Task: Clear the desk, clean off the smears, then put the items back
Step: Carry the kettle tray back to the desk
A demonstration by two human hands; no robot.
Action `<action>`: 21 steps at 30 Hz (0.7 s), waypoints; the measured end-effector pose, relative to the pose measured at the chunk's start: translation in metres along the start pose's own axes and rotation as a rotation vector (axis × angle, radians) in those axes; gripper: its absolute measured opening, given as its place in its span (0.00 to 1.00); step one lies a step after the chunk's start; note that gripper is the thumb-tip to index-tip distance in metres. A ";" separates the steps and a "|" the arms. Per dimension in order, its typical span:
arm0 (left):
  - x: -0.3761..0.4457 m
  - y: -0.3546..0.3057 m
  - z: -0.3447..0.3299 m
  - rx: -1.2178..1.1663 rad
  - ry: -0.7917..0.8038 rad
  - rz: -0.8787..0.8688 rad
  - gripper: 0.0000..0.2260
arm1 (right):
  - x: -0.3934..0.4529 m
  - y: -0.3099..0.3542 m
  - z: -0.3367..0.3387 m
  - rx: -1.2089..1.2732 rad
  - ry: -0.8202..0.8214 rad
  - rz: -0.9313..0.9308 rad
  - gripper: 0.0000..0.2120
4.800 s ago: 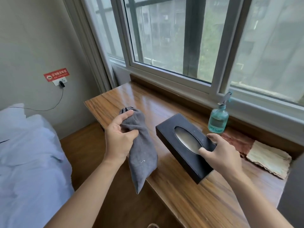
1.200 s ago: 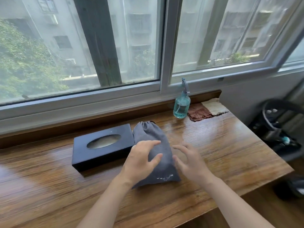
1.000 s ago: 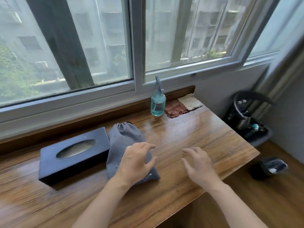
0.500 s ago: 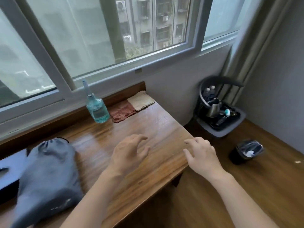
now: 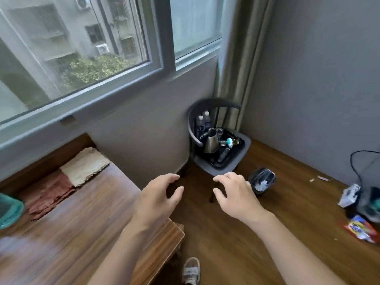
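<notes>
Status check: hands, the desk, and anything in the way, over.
Left hand and right hand both empty, fingers loosely curled. Desk holds two folded cloths, spray bottle at frame edge. Chair with tray of items ahead; path open.

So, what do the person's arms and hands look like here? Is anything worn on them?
Both forearms are bare up to the frame edge: no sleeve shows. The left hand and the right hand carry no glove, and no ring, watch or bracelet is visible at the wrists. No markings can be seen.
</notes>
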State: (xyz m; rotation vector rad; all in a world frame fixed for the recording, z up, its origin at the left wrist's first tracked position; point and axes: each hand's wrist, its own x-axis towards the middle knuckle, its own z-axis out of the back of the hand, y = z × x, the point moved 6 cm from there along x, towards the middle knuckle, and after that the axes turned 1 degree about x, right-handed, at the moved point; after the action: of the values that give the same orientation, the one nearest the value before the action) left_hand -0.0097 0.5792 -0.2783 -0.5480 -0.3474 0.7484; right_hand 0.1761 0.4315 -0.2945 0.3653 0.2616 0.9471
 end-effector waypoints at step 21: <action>0.273 -0.031 -0.119 -0.181 0.103 0.011 0.18 | 0.242 -0.131 0.035 0.034 0.137 -0.062 0.18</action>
State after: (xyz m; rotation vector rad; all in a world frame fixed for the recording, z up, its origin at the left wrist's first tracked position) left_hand 0.2518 0.7162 -0.3276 -0.7568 -0.3180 0.7006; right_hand 0.4217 0.5553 -0.3309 0.3225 0.4126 0.9091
